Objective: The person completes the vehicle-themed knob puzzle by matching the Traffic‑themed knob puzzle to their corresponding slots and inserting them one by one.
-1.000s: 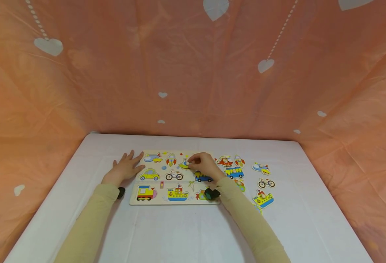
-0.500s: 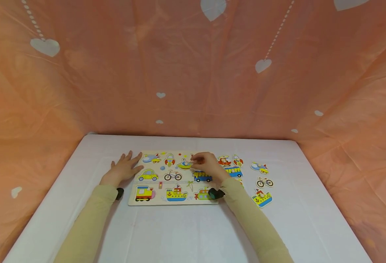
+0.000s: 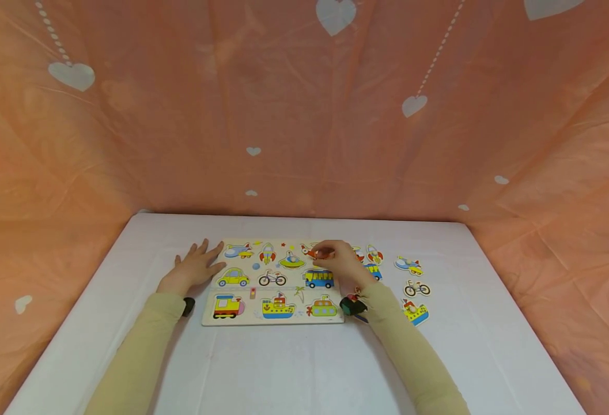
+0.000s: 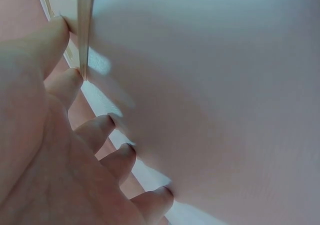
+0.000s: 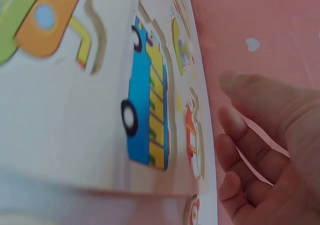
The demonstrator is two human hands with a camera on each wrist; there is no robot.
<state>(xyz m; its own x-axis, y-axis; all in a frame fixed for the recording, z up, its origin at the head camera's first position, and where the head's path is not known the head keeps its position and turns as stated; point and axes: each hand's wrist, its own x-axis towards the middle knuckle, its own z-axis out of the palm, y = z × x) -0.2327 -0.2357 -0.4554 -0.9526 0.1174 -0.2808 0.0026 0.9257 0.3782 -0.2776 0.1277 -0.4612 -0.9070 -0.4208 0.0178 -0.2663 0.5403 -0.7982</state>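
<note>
A wooden puzzle board [image 3: 252, 317] with vehicle pictures lies on the white table. My left hand [image 3: 192, 270] has its fingers spread at the board's left edge; in the left wrist view the thumb and index fingertip touch the board, and the other fingertips rest on the tablecloth. A flying saucer piece [image 3: 291, 261] with a small knob sits in its place in the top row. Just right of it my right hand [image 3: 339, 259] hovers over the helicopter recess [image 5: 192, 140], fingers loosely bent, with nothing between thumb and fingertips. The bus recess [image 5: 147, 100] shows below that hand.
Right of the board lie loose knobbed pieces: a rocket [image 3: 374, 254], an aeroplane [image 3: 409, 266], a bicycle [image 3: 417, 288] and a boat [image 3: 416, 312]. A bus piece [image 3: 374, 271] and other pieces are partly hidden by my right arm. A pink curtain [image 3: 304, 173] hangs behind the table.
My right hand has let go of the flying saucer piece and moved right, away from it. The left hand has stayed at the board's edge.
</note>
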